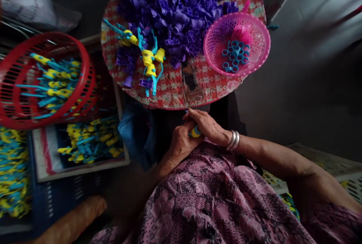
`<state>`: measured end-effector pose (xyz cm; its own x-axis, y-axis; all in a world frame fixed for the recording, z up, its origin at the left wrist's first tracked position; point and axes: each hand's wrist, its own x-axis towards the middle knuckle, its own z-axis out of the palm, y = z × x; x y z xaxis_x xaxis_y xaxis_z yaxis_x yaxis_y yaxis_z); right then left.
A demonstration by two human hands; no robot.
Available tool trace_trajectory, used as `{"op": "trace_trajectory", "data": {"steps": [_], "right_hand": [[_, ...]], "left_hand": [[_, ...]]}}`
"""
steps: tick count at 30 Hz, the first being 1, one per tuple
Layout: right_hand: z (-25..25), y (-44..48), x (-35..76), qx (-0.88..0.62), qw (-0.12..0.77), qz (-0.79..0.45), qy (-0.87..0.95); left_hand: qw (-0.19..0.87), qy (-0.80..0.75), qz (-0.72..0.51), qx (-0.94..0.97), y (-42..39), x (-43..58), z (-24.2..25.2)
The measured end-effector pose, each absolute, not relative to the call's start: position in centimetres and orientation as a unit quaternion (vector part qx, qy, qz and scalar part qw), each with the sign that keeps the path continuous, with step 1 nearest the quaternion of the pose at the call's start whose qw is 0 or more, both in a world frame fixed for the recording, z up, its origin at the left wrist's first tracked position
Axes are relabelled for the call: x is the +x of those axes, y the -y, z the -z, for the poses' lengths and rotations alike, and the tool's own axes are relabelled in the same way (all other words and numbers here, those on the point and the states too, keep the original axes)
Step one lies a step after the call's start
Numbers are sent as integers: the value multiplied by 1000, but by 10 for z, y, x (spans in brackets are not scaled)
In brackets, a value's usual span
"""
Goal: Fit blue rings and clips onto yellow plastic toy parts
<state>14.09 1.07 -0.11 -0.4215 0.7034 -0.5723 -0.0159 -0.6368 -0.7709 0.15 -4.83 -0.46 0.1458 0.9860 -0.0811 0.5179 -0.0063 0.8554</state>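
Note:
Both hands meet at my lap, just below the near edge of the round table. Fingers of my left hand are wrapped round a yellow and blue plastic piece, most of which is hidden. From the right, my right hand closes over the same piece and presses against the left hand. A bit of blue shows at the fingertips. On the table ahead lie several yellow and blue pieces with long blue strips, beside a heap of purple plastic parts.
A pink mesh basket with small blue rings sits at the table's right edge. To the left, a red basket leans over a tray, both holding yellow and blue pieces. A pale crate stands at my right.

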Motion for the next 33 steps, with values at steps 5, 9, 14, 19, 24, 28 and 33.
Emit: {"op": "trace_trajectory", "data": {"steps": [5, 9, 14, 19, 24, 28, 33], "right_hand": [[13, 1, 140, -478, 275, -759, 347], [13, -4, 137, -463, 266, -799, 276], [-2, -19, 139, -397, 286, -851, 194], [-5, -14, 144, -386, 292, -856, 181], [-1, -6, 143, -392, 286, -853, 192], [-4, -17, 145, -421, 289, -824, 243], [-10, -38, 144, -414, 269, -779, 387]], "left_hand": [[404, -591, -293, 633, 55, 8, 12], [412, -613, -270, 618, 44, 7, 1], [472, -629, -320, 529, 26, 4, -27], [501, -632, -343, 481, 22, 7, -37], [498, -639, -340, 477, 24, 7, -36], [484, -639, -338, 493, 29, 8, -30], [425, -651, -301, 552, 39, 14, -16]]}}
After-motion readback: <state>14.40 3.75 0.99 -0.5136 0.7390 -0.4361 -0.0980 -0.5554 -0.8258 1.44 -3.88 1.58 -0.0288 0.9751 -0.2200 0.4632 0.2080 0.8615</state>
